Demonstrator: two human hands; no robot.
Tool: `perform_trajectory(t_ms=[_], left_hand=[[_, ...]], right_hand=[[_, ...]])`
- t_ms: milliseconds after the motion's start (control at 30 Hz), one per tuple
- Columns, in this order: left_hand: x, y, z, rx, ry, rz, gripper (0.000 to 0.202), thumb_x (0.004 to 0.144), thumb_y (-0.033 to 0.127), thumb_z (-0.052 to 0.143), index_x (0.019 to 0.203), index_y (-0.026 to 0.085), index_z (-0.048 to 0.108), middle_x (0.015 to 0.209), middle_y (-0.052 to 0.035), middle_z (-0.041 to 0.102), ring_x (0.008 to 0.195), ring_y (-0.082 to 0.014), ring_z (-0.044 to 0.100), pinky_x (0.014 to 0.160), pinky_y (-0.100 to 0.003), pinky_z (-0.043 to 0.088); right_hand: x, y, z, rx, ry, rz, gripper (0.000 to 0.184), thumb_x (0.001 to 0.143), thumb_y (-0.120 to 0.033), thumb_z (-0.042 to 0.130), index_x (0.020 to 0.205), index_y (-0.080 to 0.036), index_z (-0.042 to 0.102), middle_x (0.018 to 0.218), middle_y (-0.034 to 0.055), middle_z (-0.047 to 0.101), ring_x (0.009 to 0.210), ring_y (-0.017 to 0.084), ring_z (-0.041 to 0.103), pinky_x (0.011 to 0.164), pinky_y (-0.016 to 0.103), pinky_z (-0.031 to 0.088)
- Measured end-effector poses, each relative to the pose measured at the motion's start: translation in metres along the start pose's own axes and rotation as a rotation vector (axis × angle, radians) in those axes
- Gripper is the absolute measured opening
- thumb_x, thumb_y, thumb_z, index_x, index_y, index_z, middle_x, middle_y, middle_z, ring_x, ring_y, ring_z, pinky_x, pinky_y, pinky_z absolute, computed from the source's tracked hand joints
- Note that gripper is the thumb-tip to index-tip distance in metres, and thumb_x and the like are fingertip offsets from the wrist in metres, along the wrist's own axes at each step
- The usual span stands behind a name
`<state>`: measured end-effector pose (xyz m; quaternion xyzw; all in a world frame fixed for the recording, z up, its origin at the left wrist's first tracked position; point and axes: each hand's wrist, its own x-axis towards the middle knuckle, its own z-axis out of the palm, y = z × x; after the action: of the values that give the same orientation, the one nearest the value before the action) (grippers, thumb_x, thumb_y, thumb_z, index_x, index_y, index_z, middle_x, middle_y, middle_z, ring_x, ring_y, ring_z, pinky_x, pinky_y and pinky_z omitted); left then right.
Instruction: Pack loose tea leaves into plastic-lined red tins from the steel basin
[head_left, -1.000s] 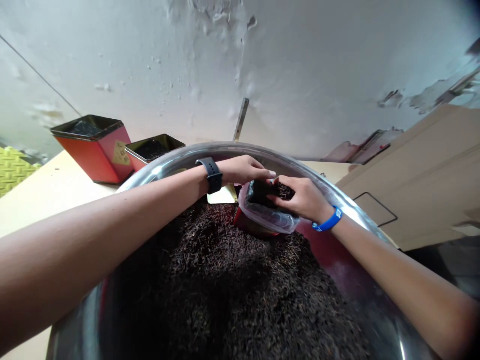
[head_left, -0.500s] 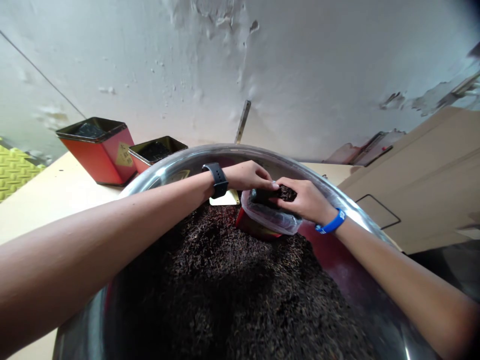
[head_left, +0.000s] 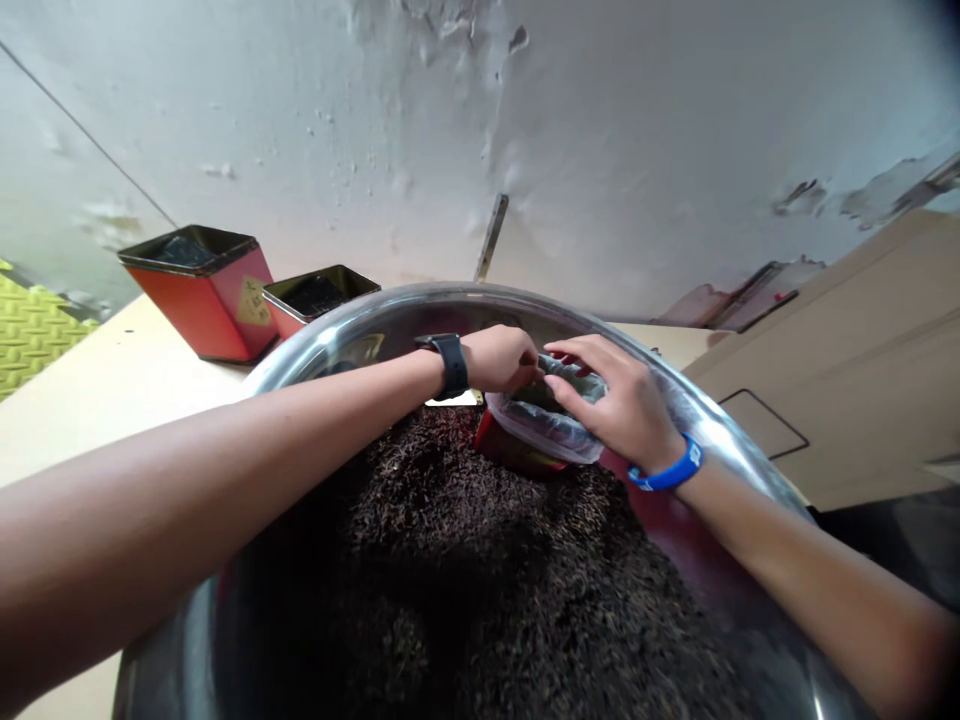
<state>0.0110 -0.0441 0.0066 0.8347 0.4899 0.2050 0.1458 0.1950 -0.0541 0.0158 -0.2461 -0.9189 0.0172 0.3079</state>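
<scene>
A small red tin [head_left: 510, 445] stands tilted among dark loose tea leaves [head_left: 480, 540] inside a large steel basin [head_left: 450, 292]. Its clear plastic bag liner [head_left: 555, 435] folds out over the rim. My left hand [head_left: 504, 358], below a black watch, pinches the liner's far left edge. My right hand [head_left: 619, 395], with a blue wristband, hovers at the bag's mouth with fingers curved and apart, no leaves visible in it. How full the tin is stays hidden behind the hands.
Left of the basin, a taller red tin [head_left: 225, 300] and a shorter red tin [head_left: 281, 318] stand uncovered on a pale tabletop [head_left: 97, 430]. Partly behind my left wrist lies a bright white object [head_left: 452, 398]. A peeling wall [head_left: 375, 120] rises behind; a beige panel [head_left: 832, 370] stands at right.
The dark leaves that showed in my right hand are no longer there, and its fingers have spread. My left hand stays at the liner, its wrist slightly further right in view.
</scene>
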Motion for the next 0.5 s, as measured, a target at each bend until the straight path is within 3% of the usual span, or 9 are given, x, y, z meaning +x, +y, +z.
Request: perform_trajectory(t_ms=[100, 233, 300, 367, 500], left_hand=[[0.001, -0.004, 0.005, 0.089, -0.001, 0.085, 0.022, 0.072, 0.026, 0.05, 0.08, 0.016, 0.067, 0.088, -0.0069, 0.064, 0.083, -0.017, 0.055, 0.075, -0.024, 0.041], [0.005, -0.01, 0.008, 0.106, -0.081, 0.071, 0.027, 0.074, 0.022, 0.042, 0.082, 0.017, 0.067, 0.089, -0.0052, 0.064, 0.079, -0.0147, 0.055, 0.074, -0.023, 0.04], [0.006, -0.012, 0.008, 0.094, -0.146, 0.023, 0.03, 0.074, 0.022, 0.039, 0.084, 0.018, 0.066, 0.084, -0.0035, 0.064, 0.072, -0.0131, 0.055, 0.07, -0.022, 0.04], [0.007, -0.014, 0.008, 0.085, -0.181, 0.007, 0.032, 0.074, 0.022, 0.037, 0.086, 0.018, 0.066, 0.083, -0.0024, 0.065, 0.071, -0.0123, 0.054, 0.068, -0.021, 0.04], [0.008, -0.016, 0.01, 0.103, -0.192, 0.024, 0.032, 0.075, 0.024, 0.035, 0.088, 0.018, 0.064, 0.086, -0.003, 0.064, 0.074, -0.013, 0.054, 0.068, -0.021, 0.039]], right_hand=[[-0.005, -0.027, 0.003, 0.163, -0.057, -0.101, 0.026, 0.08, -0.023, 0.048, 0.105, -0.022, 0.057, 0.103, 0.0052, 0.06, 0.097, 0.02, 0.054, 0.087, 0.039, 0.043], [-0.02, -0.05, 0.028, 0.392, -0.486, -0.238, 0.038, 0.082, -0.034, 0.048, 0.118, -0.022, 0.051, 0.121, 0.0043, 0.052, 0.112, 0.018, 0.046, 0.098, 0.035, 0.036], [-0.03, -0.052, 0.047, 0.417, -0.66, -0.199, 0.057, 0.079, -0.044, 0.049, 0.13, -0.021, 0.038, 0.135, 0.0061, 0.038, 0.123, 0.02, 0.034, 0.104, 0.036, 0.028], [-0.042, -0.048, 0.066, 0.41, -0.746, -0.102, 0.073, 0.077, -0.052, 0.049, 0.137, -0.02, 0.023, 0.143, 0.0073, 0.022, 0.129, 0.021, 0.021, 0.107, 0.038, 0.02], [-0.055, -0.036, 0.099, 0.36, -0.717, 0.075, 0.082, 0.076, -0.055, 0.047, 0.14, -0.019, 0.01, 0.146, 0.0079, 0.005, 0.133, 0.022, 0.002, 0.108, 0.042, 0.012]])
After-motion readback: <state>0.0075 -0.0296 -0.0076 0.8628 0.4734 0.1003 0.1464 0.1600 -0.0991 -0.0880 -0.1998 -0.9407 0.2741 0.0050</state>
